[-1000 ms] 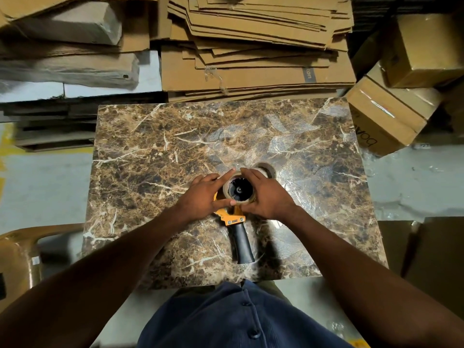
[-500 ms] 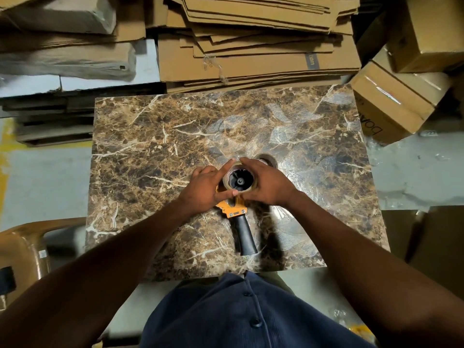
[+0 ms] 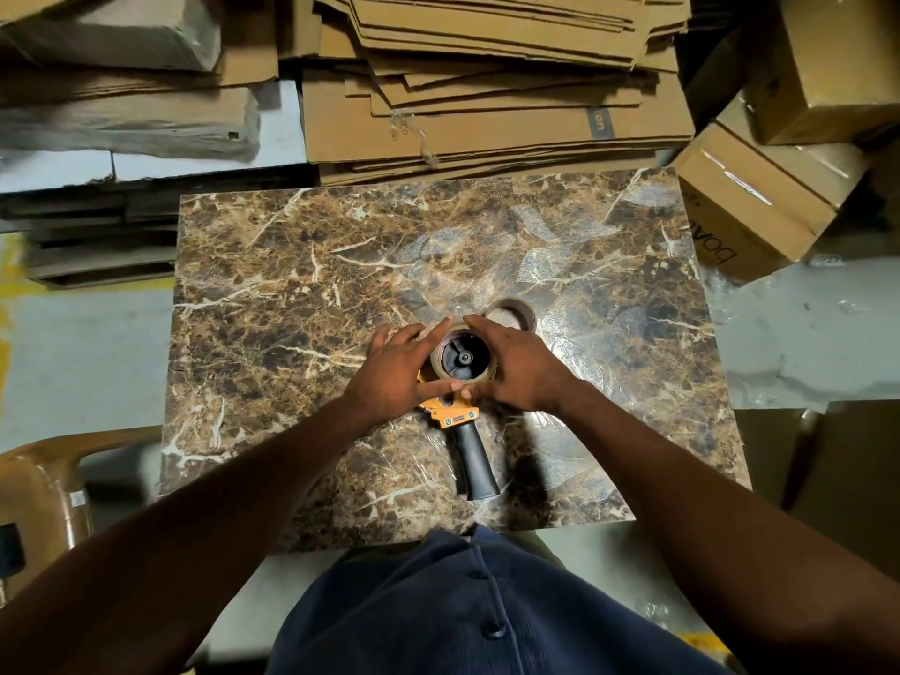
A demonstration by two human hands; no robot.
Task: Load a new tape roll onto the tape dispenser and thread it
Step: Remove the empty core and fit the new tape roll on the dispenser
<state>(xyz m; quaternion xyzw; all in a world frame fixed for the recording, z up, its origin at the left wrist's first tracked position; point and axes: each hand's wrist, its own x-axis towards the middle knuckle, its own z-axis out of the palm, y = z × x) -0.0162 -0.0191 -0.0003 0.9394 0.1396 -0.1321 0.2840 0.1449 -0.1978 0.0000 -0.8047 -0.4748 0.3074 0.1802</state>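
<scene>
Open desk left and far; clutter tight around the hands

The desk (image 3: 272, 294) lies bare to the left and far side. An empty tape core (image 3: 511, 315) sits just beyond the right hand (image 3: 523, 370), the dispenser handle (image 3: 476, 462) juts toward the person, and stacked flattened cardboard (image 3: 487, 99) borders the far edge.

Packing warehouse — flattened cardboard stacks (image 3: 496, 90) (sealed boxes (image 3: 759, 197) alongside)

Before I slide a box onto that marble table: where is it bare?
The table's whole left half is bare, as is the far strip beside the flattened cardboard stack. Right of centre is crowded: both hands on the tape roll, the dispenser, and an empty core.
</scene>
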